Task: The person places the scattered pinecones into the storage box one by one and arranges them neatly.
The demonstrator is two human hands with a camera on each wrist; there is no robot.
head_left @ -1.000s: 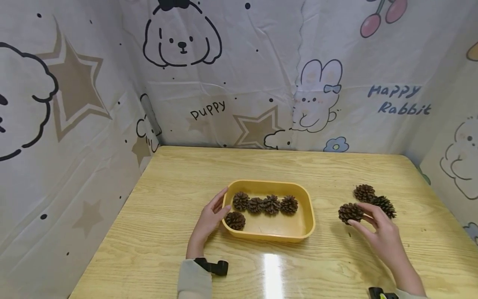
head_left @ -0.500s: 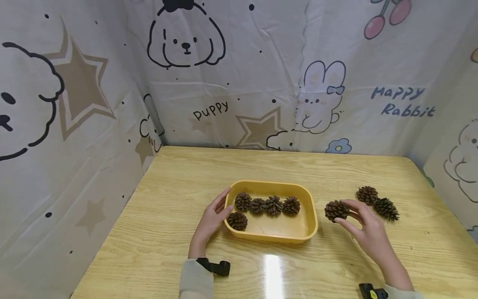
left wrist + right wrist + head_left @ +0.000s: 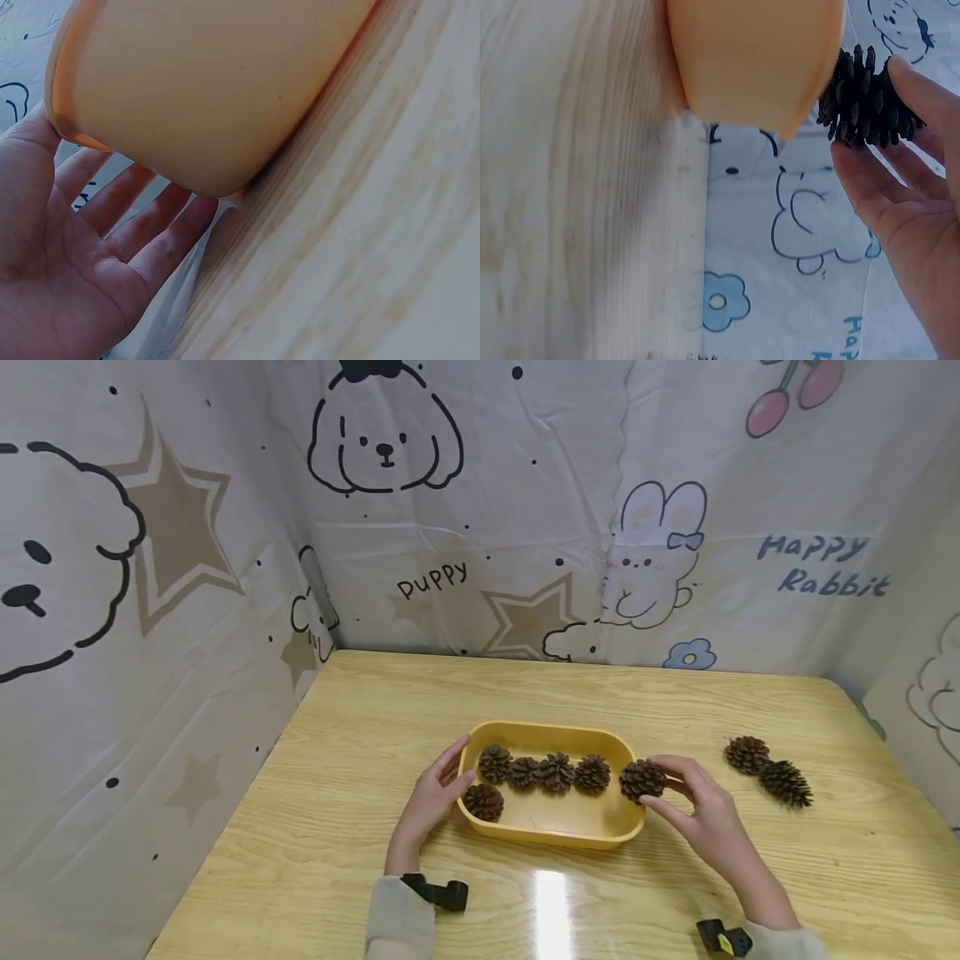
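A yellow plastic tray (image 3: pixel 551 837) stands on the table, with several brown pine cones (image 3: pixel 556 772) inside: a row along the back and one at the front left. My left hand (image 3: pixel 429 797) holds the tray's left end, thumb over the rim and fingers against the outer wall (image 3: pixel 187 90). At the opposite end, my right hand (image 3: pixel 693 806) pinches a pine cone (image 3: pixel 642 780) between thumb and fingers. In the right wrist view this pine cone (image 3: pixel 866 101) is raised beside the tray's rim, clear of the table.
Two more pine cones, a rounder one (image 3: pixel 746 754) and a longer, darker one (image 3: pixel 785 782), lie close together on the right of the wooden table (image 3: pixel 360 727). Printed cloth (image 3: pixel 525 510) hangs behind the table and at its sides.
My right hand has carried its pine cone leftward, from beside the two loose ones to the tray's right rim. The left hand keeps its hold on the tray. The view has shifted slightly.
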